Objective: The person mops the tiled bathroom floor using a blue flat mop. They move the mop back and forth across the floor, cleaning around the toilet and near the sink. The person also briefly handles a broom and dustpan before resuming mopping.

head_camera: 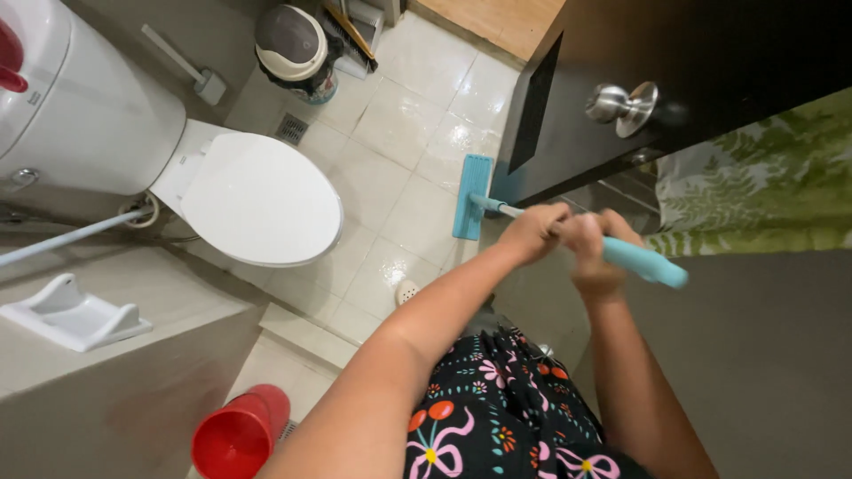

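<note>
Both hands wrapped round the teal mop (470, 197) handle — left hand (532, 232) lower, nearer the head, right hand (593, 253) above; handle runs down-left to the floor (399, 124).

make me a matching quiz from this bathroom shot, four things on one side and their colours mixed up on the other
Things:
1. mop head
2. bucket
3. toilet lid
4. door knob

Colours:
A. red
B. silver
C. light blue
D. white

Pairs: 1-C, 2-A, 3-D, 4-B
</note>
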